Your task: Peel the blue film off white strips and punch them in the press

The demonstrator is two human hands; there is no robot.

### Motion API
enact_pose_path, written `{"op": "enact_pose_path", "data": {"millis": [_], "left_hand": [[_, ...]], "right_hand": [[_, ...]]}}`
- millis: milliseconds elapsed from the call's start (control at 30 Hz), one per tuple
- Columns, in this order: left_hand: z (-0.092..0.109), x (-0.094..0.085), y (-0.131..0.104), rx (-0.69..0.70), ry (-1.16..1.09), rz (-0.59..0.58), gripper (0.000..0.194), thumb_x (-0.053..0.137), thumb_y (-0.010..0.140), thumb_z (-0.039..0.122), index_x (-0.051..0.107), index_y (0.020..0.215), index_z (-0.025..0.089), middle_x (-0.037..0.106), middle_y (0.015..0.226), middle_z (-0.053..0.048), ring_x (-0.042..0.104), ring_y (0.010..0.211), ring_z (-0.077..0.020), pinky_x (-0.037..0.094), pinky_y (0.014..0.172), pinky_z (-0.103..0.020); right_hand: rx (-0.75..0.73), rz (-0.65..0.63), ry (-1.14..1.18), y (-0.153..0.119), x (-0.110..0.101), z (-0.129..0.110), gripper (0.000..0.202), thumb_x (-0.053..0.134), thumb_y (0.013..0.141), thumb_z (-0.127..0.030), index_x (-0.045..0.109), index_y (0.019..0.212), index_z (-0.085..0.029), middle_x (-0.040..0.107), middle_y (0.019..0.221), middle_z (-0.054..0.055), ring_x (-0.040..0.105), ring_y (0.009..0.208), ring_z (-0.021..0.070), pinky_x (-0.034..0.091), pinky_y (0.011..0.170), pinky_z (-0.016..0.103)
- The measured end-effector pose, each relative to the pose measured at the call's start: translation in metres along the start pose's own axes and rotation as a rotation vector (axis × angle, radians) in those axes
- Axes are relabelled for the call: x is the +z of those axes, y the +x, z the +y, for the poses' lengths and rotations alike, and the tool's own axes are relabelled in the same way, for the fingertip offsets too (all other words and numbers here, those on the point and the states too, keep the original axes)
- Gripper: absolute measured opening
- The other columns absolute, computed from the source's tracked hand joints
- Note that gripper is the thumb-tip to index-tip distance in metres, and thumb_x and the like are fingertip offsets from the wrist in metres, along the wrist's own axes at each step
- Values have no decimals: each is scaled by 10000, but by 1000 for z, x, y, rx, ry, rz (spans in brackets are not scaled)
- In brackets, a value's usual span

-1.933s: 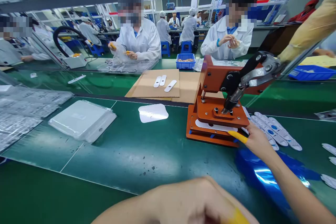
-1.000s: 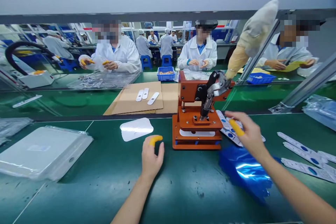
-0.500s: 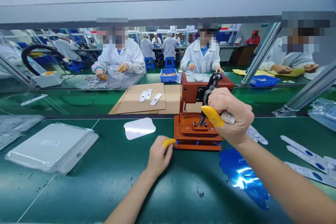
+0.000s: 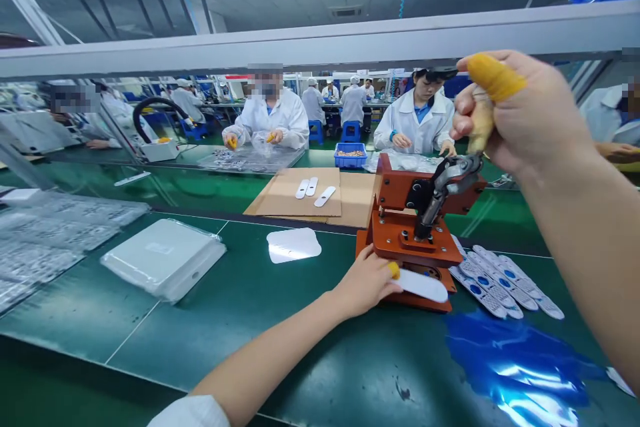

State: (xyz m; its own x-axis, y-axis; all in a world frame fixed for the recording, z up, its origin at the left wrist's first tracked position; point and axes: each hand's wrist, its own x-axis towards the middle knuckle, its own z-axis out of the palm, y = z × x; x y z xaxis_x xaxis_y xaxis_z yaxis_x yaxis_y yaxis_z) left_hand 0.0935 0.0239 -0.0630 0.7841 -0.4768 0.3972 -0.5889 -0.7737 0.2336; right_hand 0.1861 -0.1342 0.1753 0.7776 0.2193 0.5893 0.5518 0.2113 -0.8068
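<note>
Head: strip (image 4: 424, 285) in left hand (image 4: 364, 284)

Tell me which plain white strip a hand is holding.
The strip in the left hand, at the front of the orange-red press; the three others lie on the cardboard, with no hand touching them.

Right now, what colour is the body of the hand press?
Its body is orange-red, best seen in the head view.
</note>
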Motion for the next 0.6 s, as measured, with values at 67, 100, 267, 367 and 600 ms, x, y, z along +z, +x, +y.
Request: {"op": "enact_pose_path", "data": {"millis": [67, 100, 267, 367, 600], "left_hand": [[1, -8, -29, 108, -21, 53, 217, 508, 905, 378, 586, 943, 179, 648, 1107, -84, 580, 1013, -203, 431, 913, -356], [-3, -13, -46, 113, -11, 94, 222, 505, 904, 390, 579, 942, 184, 645, 1097, -87, 590, 966, -201, 451, 857, -346], [-78, -43, -90, -325, 39, 325, 172, 519, 881, 364, 550, 916, 199, 607, 1035, -96, 602, 936, -228, 476, 828, -350], [-136, -58, -61, -560, 49, 420, 174, 560, 819, 362, 544, 811, 189, 590, 925, -90, 605, 887, -272, 474, 842, -425], [-115, -86, 16, -583, 31, 582, 310, 549, 797, 224, 530, 1096, 146, 586, 1093, -133, 573, 1027, -267, 454, 905, -435]], "right_hand": [[-185, -40, -98, -22, -21, -1, 274, 625, 846, -381, 555, 1076, -250, 600, 753, -28, 597, 607, 121, 481, 568, 306], [-236, -26, -148, -33, -34, 6, 302, 599, 855, -427, 548, 1123, -297, 613, 852, -10, 618, 725, 145, 494, 644, 336], [255, -55, -1044, -93, -114, 115, 340, 513, 877, -409, 511, 1174, -242, 646, 944, 67, 620, 776, 197, 501, 686, 332], [443, -167, -1243, -123, -141, 188, 320, 629, 777, -320, 614, 1036, -132, 670, 927, 122, 647, 811, 251, 488, 702, 336], [483, -290, -1457, -158, -129, 234, 228, 569, 804, -285, 640, 949, -123, 644, 965, 168, 641, 838, 282, 440, 677, 330]]}}
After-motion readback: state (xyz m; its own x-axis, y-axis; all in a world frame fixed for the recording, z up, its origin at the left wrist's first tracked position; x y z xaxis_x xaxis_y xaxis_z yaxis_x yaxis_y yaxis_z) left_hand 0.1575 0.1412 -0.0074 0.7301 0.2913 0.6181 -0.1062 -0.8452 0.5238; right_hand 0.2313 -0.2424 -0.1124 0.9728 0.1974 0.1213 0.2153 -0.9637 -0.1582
